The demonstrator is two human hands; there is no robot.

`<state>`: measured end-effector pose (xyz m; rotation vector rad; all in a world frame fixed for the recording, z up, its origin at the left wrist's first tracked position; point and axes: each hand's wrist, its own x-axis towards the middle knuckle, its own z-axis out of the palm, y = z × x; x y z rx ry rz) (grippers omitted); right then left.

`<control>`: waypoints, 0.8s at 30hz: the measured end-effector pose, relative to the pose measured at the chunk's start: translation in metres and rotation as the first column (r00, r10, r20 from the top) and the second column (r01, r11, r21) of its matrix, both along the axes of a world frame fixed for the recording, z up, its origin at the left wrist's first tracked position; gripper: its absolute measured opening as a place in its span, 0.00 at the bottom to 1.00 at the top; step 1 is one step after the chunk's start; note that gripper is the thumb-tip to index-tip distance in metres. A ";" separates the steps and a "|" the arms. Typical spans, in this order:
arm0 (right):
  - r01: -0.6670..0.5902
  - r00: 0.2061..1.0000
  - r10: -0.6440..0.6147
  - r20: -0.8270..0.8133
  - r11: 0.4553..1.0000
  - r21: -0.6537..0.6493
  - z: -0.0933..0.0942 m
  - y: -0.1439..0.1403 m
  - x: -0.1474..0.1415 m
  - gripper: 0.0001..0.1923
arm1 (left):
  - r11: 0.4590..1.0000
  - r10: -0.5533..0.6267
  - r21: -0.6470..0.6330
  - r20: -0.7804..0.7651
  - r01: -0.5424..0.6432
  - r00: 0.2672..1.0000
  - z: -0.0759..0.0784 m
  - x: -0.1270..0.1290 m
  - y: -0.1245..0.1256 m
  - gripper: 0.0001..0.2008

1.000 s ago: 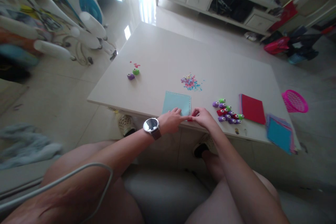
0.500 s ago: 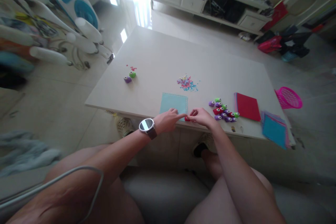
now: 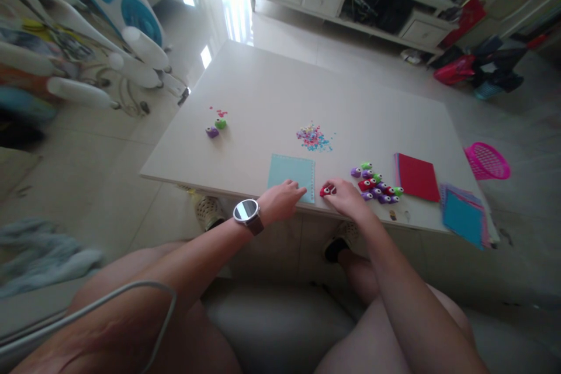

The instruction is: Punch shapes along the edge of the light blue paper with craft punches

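Note:
A light-blue square of paper (image 3: 284, 170) lies at the table's near edge, with rows of small punched holes along its top and right sides. Resting on its lower part is my left hand (image 3: 286, 195), open, fingers stretched out toward the right. My right hand (image 3: 344, 196) is closed on a small red paper punch (image 3: 326, 191) with eye-like dots, just right of the paper and apart from it. Farther right, several purple, green and red punches (image 3: 377, 184) stand in a cluster.
Tiny paper confetti (image 3: 313, 137) lies in a pile mid-table. Two more punches (image 3: 215, 128) and pink bits sit at the left. At the right are a red-topped paper stack (image 3: 416, 177) and fanned blue and pink sheets (image 3: 462, 216). A pink basket (image 3: 488, 160) stands beyond the table's end.
My right hand has drawn the red punch off the paper's right edge, moving right and slightly up. My left fingertips have pulled back a little from that edge.

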<state>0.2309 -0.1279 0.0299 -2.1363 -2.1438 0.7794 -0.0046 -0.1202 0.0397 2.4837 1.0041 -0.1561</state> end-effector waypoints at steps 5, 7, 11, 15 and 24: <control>0.018 0.986 -0.016 0.163 1.000 -0.010 0.003 -0.001 0.017 0.09 | 1.000 0.003 -0.004 -0.001 -0.003 1.000 -0.001 0.000 0.000 0.15; 0.013 0.977 -0.014 0.211 1.000 0.002 0.004 -0.001 0.019 0.09 | 1.000 0.002 -0.005 -0.001 -0.002 1.000 -0.001 0.001 0.001 0.15; -0.019 0.995 0.019 0.099 1.000 -0.001 0.010 0.000 0.009 0.17 | 1.000 0.008 -0.007 0.003 -0.008 1.000 -0.002 0.001 0.000 0.14; -0.011 0.998 0.018 0.063 0.994 -0.112 0.019 -0.002 -0.008 0.22 | 1.000 0.010 -0.005 -0.007 -0.010 1.000 0.000 0.001 -0.001 0.14; 0.078 0.997 -0.077 -0.031 0.996 0.045 0.006 0.001 -0.005 0.36 | 1.000 -0.006 0.008 -0.003 0.006 1.000 -0.003 0.001 -0.001 0.14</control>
